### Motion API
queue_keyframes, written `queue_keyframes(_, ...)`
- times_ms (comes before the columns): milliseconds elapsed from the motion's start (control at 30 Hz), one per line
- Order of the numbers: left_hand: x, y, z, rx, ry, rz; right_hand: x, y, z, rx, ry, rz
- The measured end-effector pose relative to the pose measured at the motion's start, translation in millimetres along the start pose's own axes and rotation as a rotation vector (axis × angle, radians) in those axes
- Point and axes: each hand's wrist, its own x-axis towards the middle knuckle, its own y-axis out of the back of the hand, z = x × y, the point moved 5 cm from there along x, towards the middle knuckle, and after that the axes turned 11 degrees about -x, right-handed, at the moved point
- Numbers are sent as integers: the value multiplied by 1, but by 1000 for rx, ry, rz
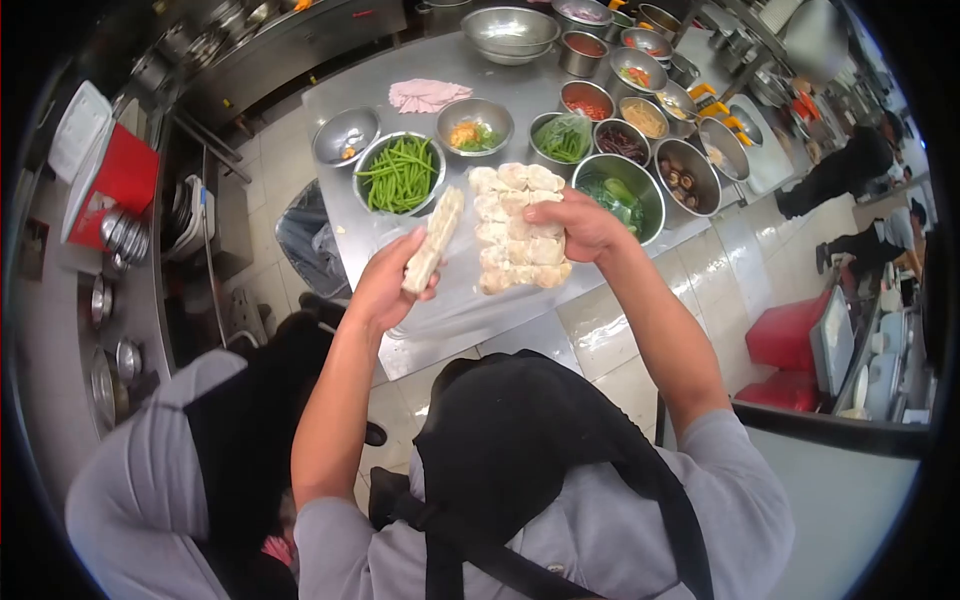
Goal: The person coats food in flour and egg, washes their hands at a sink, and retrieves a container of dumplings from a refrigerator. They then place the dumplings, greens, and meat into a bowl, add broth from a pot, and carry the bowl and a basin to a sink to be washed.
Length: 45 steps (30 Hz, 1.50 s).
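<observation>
My left hand grips a pale, lumpy slab, turned edge-on and tilted. In my right hand is a wider block of pale lumpy pieces stuck together in rows, the thumb on its face. What the pieces are made of I cannot make out. Both are held up over the front of the metal table, a small gap apart. Beyond my left hand stands a bowl of green beans. Near my right hand is a pot with leafy greens.
A bowl of mushrooms, a bowl of cut vegetables and several other filled bowls crowd the table's right and back. A pink cloth lies behind. Left are a lined bin and a person in grey and black.
</observation>
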Motion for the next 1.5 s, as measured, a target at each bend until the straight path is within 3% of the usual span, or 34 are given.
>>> queue_keyframes(67, -10, -3, -1, 136, 42, -7, -7, 0, -1, -88, -27, 37)
queue_keyframes(200, -6, -1, -27, -23, 87, -152, -14, 6, 6, -222, 11, 67)
queue_keyframes(400, -33, 35, -24, -26, 54, -86, -62, 18, -15, -268, 90, 200)
queue_keyframes(467, -41, 47, -13, 73, -106, 90, -79, 13, -23, -265, 103, 226)
queue_keyframes(533, -37, 35, -8, 368, -255, 185, -87, 12, -20, -204, 68, 196)
queue_keyframes(600, -30, 8, -14, 653, -330, 130, -95, 4, -21, -278, 91, 208)
queue_keyframes(667, -19, -15, -33, 380, -285, -10, -101, -10, -19, -384, 52, 114)
queue_keyframes(700, -16, -21, -38, 389, -291, -23, -102, -12, -13, -321, 45, 65)
queue_keyframes(767, -8, -40, -50, -165, -109, -201, -102, -23, -10, -192, 67, 55)
queue_keyframes(800, -8, -47, -46, -159, -108, -217, -100, -30, -7, -51, 73, 37)
queue_keyframes(867, -21, -64, -47, -327, 78, -295, -86, -27, 8, -90, 53, 122)
queue_keyframes(933, -17, -65, -47, -255, 21, -332, -66, -35, 16, -57, 75, 51)
queue_keyframes(1100, -28, -60, -41, -22, -128, -303, -35, -48, 57, -52, 1, 212)
queue_keyframes(1167, -28, -32, -47, -131, -138, -177, -22, -15, 62, -377, -111, 259)
queue_keyframes(1200, -29, -9, -48, -193, -117, -115, -28, -4, 26, -984, -1, 440)
queue_keyframes(1233, -40, 10, -43, -166, -127, -48, -43, -2, 6, -1375, 210, 869)
queue_keyframes(1267, -58, 19, -36, -182, -120, -8, -32, 25, 10, -1442, 474, 933)
queue_keyframes(1367, -95, 55, -12, -199, -323, 76, -7, 50, 2, -1599, 184, 753)
queue_keyframes(1500, -136, 66, 12, -229, -442, 106, 24, 82, 9, -1597, 37, 788)
